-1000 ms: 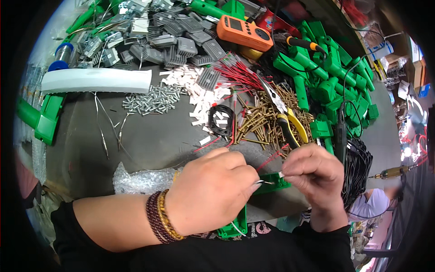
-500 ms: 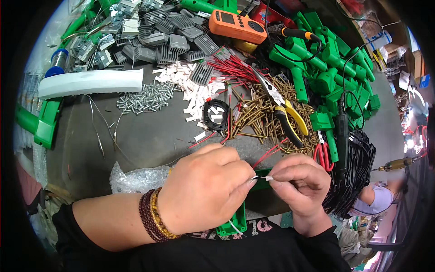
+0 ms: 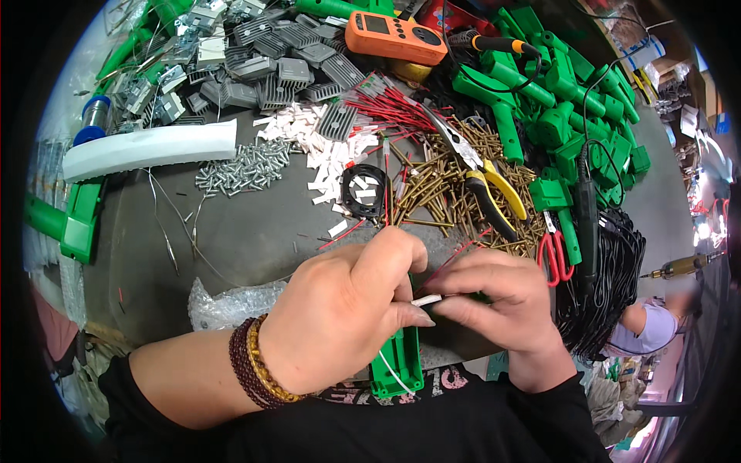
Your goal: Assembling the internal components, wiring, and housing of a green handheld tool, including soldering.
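Observation:
A small white sleeve (image 3: pixel 427 300) bridges the gap between my hands, above the green plastic housing. My left hand (image 3: pixel 340 297) is closed, thumb and finger pinching at its left end; its index finger arches above. My right hand (image 3: pixel 498 297) pinches the other end between thumb and fingertips. Wire inside the sleeve is mostly hidden by my fingers. Below them the open green housing (image 3: pixel 399 363) sits against my black shirt, with a white wire (image 3: pixel 394 369) running out over its near end. Red wire (image 3: pixel 455 258) shows just behind my right fingers.
Beyond my hands lie white sleeves (image 3: pixel 320 143), brass-coloured screws (image 3: pixel 424 189), silver screws (image 3: pixel 243 166) and yellow-black pliers (image 3: pixel 494 193). Grey heat sinks (image 3: pixel 270 69), an orange multimeter (image 3: pixel 395 37) and green housings (image 3: pixel 567 100) stand farther back. Black cables (image 3: pixel 606 278) and red-handled scissors (image 3: pixel 552 255) are right; bubble wrap (image 3: pixel 235 305) is left.
My right hand has moved left, bringing the white sleeve close against my left fingers. The dark wire seen between the hands is now mostly covered. My left index finger has lifted.

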### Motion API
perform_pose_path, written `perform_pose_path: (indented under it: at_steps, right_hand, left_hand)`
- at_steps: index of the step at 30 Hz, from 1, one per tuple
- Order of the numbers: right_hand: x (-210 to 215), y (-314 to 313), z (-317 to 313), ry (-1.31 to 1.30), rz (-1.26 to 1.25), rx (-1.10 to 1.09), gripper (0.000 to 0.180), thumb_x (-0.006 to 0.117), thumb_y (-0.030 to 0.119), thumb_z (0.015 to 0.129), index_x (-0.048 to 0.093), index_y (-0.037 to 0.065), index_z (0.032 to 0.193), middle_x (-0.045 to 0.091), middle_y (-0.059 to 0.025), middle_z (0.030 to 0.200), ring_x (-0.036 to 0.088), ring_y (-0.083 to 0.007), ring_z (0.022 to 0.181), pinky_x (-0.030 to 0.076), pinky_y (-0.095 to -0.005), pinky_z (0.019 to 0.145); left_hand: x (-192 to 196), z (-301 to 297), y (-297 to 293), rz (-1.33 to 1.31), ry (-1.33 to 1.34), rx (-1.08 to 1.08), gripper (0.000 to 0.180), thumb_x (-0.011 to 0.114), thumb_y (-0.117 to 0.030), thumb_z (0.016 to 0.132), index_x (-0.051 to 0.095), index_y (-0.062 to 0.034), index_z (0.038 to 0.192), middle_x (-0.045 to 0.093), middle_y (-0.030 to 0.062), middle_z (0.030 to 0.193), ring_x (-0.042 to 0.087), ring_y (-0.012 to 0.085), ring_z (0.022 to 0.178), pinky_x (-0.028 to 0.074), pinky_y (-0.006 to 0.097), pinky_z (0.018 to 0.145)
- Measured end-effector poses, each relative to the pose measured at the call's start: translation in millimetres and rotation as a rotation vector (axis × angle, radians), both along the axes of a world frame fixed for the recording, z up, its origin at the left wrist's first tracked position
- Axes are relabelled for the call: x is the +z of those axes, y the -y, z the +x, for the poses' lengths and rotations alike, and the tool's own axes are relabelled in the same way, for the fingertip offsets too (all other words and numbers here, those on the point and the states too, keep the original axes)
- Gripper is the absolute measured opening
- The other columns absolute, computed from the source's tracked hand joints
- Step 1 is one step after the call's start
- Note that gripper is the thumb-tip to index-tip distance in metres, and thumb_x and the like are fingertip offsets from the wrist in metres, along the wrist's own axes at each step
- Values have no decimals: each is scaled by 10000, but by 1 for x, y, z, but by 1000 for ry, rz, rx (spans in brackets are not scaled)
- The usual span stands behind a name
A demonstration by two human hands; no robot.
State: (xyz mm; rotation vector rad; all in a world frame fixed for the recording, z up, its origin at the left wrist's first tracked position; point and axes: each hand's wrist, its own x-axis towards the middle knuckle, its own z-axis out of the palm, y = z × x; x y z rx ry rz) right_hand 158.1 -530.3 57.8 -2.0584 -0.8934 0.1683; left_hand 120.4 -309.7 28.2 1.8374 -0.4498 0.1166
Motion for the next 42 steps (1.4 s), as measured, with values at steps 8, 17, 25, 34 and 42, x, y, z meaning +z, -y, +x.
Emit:
perform_pose_path:
  at_steps: [8, 17, 25, 34, 42]
  right_hand:
    - [7, 0, -10, -47, 8, -88, 120, 798, 72, 792, 702, 23, 844, 686, -90, 802, 667, -211, 724, 515, -299, 618]
    - [18, 10, 4, 277, -37, -303, 130, 750, 26, 779, 671, 40, 881, 667, -84, 855, 622, -247, 757, 481, -349, 685]
    - [29, 2, 20, 599, -535, 49, 141, 766, 152, 762, 704, 105, 880, 614, -9, 854, 586, -220, 903, 420, -385, 871]
    - [28, 24, -15, 456, -444, 38, 95, 756, 149, 771, 681, 98, 800, 622, -23, 843, 596, -240, 833, 439, -380, 765]
    - [14, 16, -11, 440, -435, 33, 136, 777, 143, 761, 700, 91, 860, 658, -37, 845, 604, -273, 765, 441, -381, 714]
  left_hand:
    - [0, 3, 1, 201, 266, -65, 224, 800, -82, 712, 641, -75, 870, 601, 80, 809, 594, 293, 747, 485, 384, 649]
    - [-1, 8, -1, 222, 234, 32, 151, 735, -109, 801, 604, -46, 842, 592, 95, 824, 590, 290, 726, 483, 373, 630]
    - [-7, 13, -9, 216, -59, 61, 151, 667, -136, 887, 604, 1, 896, 603, 133, 837, 605, 253, 688, 507, 338, 640]
    - [21, -11, -21, 265, 458, 164, 203, 752, -169, 779, 645, -62, 914, 631, 86, 939, 606, 269, 792, 462, 405, 715]
    - [-9, -52, -8, 496, 651, 4, 197, 757, -182, 686, 691, -135, 866, 669, -11, 945, 618, 180, 878, 427, 450, 901]
